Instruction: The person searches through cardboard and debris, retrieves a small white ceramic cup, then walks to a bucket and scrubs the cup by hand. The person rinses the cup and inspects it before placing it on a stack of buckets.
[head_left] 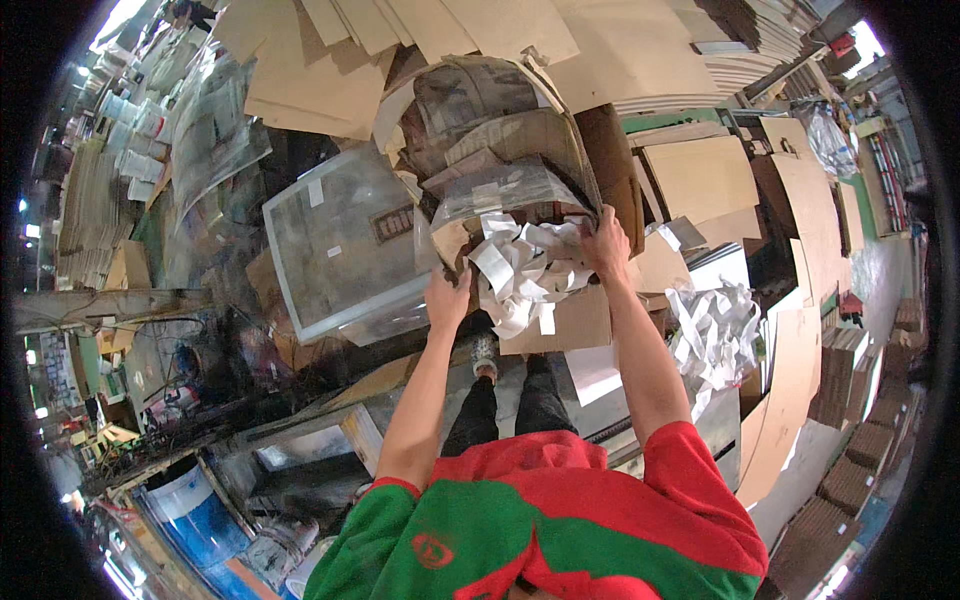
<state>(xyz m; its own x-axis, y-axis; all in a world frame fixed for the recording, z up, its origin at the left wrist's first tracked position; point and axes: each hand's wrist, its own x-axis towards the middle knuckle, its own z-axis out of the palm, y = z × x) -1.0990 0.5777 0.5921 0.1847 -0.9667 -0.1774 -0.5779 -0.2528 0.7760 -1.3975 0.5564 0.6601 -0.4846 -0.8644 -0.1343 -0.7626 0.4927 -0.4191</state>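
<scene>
In front of me stands a wide, round-mouthed scrap container (578,150), its exact kind unclear. Folded cardboard pieces (490,140) fill its far part. A loose tangle of white paper strips (525,275) lies at its near side, between my hands. My left hand (449,298) is closed on the near left edge, with the fingertips partly hidden. On the right edge, my right hand (606,246) is closed around the rim, next to the strips. Both arms reach forward, away from my body.
A large grey plastic-covered box (345,245) stands on the left. Cardboard sheets (700,180) are stacked on the right, and more sheets (320,75) lie at the far side. Another heap of white strips (715,335) sits beside my right forearm. A blue drum (190,515) is at lower left.
</scene>
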